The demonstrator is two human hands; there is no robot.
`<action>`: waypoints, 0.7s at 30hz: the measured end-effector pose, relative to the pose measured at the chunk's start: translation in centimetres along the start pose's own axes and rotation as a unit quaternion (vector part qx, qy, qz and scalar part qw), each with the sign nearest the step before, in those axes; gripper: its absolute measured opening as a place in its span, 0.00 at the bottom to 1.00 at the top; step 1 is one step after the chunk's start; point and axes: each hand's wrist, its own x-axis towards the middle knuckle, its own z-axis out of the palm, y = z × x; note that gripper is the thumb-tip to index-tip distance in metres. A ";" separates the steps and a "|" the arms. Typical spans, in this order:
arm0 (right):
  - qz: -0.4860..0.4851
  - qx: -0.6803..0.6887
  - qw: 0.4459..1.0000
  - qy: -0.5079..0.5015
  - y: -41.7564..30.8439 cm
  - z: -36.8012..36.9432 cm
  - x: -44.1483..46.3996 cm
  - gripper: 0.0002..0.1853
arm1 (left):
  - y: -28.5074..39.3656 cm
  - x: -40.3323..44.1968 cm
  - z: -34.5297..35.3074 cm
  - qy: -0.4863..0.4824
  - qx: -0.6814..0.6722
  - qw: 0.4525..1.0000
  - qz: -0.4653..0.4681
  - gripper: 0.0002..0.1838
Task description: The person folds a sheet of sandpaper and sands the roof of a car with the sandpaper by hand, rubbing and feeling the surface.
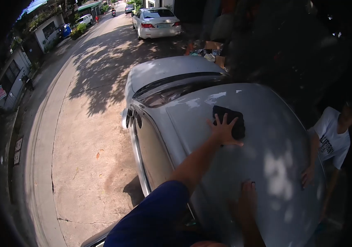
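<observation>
A dark cloth lies flat on the grey roof of a car. My left hand, at the end of a blue-sleeved arm, rests on the cloth with its fingers spread, pressing it to the roof. Lower down, my right hand is over the nearer part of the roof, in shadow. Its fingers point away from me and look bent, and their detail is too dark to make out. Pale patches mark the roof near the windshield.
Another person in a white shirt stands at the car's right side, one hand at the roof's edge. A side mirror juts out on the left. Ahead are a parked white car and cardboard boxes. The concrete road runs along the left.
</observation>
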 end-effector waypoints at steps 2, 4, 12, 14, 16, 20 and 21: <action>0.039 -0.016 0.998 0.048 2.9 0.2 -0.8 0.53 | 1.4 0.1 2.6 -0.004 -0.001 0.998 0.055 0.61; 0.040 -0.021 0.996 0.078 4.0 0.7 0.6 0.54 | 1.5 1.2 4.8 0.012 -0.047 0.990 0.133 0.55; -0.002 -0.105 0.986 0.129 3.4 4.2 16.9 0.50 | 16.5 -1.2 6.0 -0.049 -0.154 0.937 0.310 0.41; 0.067 0.002 0.989 0.132 1.7 2.7 22.3 0.49 | 19.2 -2.6 5.9 -0.110 -0.116 0.926 0.341 0.42; 0.078 -0.033 0.988 0.131 0.7 3.6 26.4 0.51 | 20.1 -3.3 5.9 -0.165 -0.052 0.913 0.368 0.43; -0.044 -0.011 0.998 0.054 -1.6 1.9 26.9 0.51 | 13.1 -3.2 3.8 -0.192 -0.113 0.883 0.413 0.41; -0.049 -0.012 0.998 0.038 -1.0 1.7 27.3 0.51 | 10.5 -3.3 1.5 -0.150 -0.130 0.903 0.382 0.39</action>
